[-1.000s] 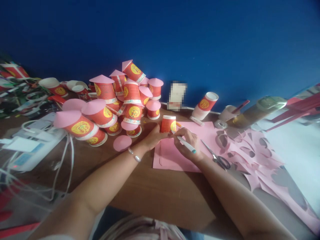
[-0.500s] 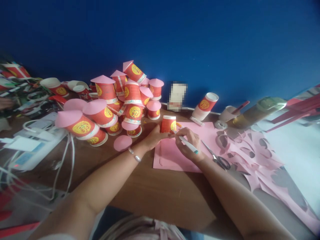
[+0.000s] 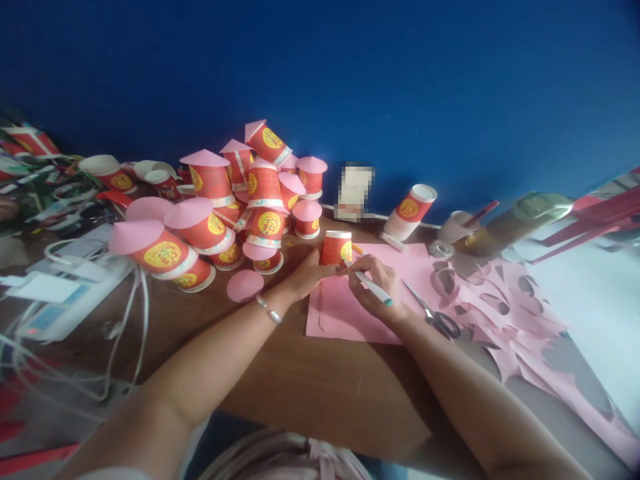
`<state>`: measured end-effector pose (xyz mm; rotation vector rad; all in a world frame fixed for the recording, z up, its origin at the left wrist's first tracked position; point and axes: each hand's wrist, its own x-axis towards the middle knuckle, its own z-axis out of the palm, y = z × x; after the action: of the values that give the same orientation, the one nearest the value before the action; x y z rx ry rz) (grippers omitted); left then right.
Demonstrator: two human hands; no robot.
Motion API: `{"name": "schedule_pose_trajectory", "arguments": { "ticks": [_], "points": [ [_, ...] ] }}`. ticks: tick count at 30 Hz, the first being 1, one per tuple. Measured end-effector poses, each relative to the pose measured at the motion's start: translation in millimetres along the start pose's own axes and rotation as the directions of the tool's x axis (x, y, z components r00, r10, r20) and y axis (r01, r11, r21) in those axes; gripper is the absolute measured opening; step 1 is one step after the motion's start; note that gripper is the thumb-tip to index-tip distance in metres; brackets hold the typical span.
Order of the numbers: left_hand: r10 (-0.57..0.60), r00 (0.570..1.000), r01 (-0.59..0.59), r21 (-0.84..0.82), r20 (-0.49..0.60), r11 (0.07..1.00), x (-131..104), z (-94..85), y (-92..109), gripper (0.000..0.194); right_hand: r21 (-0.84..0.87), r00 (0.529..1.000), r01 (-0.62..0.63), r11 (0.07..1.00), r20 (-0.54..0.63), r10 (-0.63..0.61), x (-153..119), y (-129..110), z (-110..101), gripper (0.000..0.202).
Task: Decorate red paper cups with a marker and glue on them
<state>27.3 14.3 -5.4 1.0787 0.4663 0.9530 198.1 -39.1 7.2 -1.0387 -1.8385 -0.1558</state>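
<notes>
My left hand [image 3: 311,272] grips a red paper cup [image 3: 334,248] with a yellow emblem, held upside down over the pink paper [image 3: 360,323]. A white marker pen [image 3: 373,287] with a green end is held in my right hand [image 3: 375,283]. Its tip points at the lower edge of the cup; whether it touches cannot be made out. Just right of my right hand lie the scissors [image 3: 437,319]. An orange pencil [image 3: 357,249] shows partly behind the cup. Left of my left hand, a pink paper disc [image 3: 245,286] rests on the table.
Many red cups with pink cone tops [image 3: 206,175] are piled at the left back. A power strip [image 3: 75,280] with white cables stands at left. Cut pink scraps [image 3: 505,307] cover the right side, beside stacked cups [image 3: 411,212] and a bottle [image 3: 515,223].
My right hand and the marker have shifted very slightly, with the pen's green end a little further left and lower. My left hand keeps its hold on the cup.
</notes>
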Motion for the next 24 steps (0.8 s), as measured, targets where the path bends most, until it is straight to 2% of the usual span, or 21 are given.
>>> {"name": "schedule_pose_trajectory", "arguments": {
  "ticks": [9, 17, 24],
  "points": [
    [-0.002, 1.000, 0.002, 0.002, -0.008, 1.000, -0.6, -0.4, -0.1, 0.050, -0.014, 1.000, 0.028, 1.000, -0.003, -0.028, 2.6, -3.3, -3.5, 0.013],
    [-0.038, 0.999, 0.037, -0.052, -0.007, 0.998, -1.3, 2.7, 5.4, 0.039, 0.054, 0.999, -0.020, 0.998, -0.026, 0.022, 3.7, -1.5, -5.4, 0.008],
    [-0.078, 0.997, 0.072, -0.151, -0.030, 0.986, -3.0, -2.8, 2.3, 0.051, 0.109, 0.994, -0.101, 0.989, -0.039, 0.106, -2.8, 6.7, -0.6, 0.005]
  ]
}}
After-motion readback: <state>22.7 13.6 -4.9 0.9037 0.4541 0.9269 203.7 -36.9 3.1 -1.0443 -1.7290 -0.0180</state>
